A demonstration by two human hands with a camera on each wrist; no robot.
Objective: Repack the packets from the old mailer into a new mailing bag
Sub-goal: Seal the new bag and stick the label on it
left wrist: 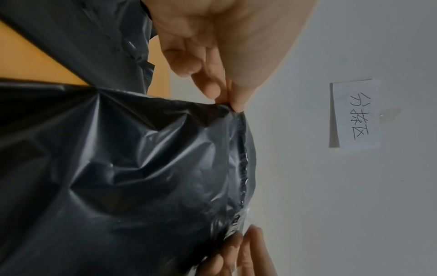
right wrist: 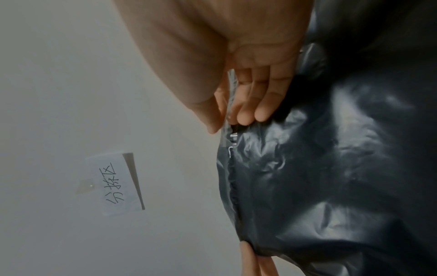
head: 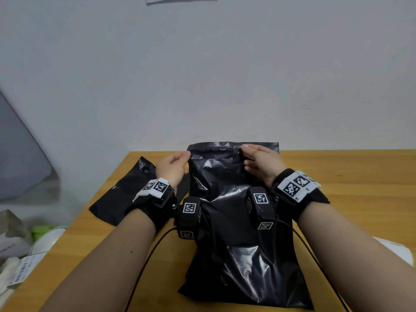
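A bulging black mailing bag (head: 236, 221) lies lengthwise on the wooden table (head: 349, 176), its mouth at the far end. Its contents are hidden. My left hand (head: 188, 156) pinches the bag's far left corner between thumb and fingers (left wrist: 212, 89). My right hand (head: 244, 155) pinches a clear strip (right wrist: 230, 104) along the flap at the far right of the mouth. The seam of the bag (left wrist: 141, 168) runs between both hands in the wrist views. A flat, crumpled black old mailer (head: 126, 194) lies on the table to the left.
A narrow black strip (head: 182, 185) lies between the two bags. A handwritten paper note (left wrist: 354, 114) is taped to the wall behind. Papers and a white bowl (head: 45, 239) sit below the table's left edge. White paper (head: 391, 248) shows at the right.
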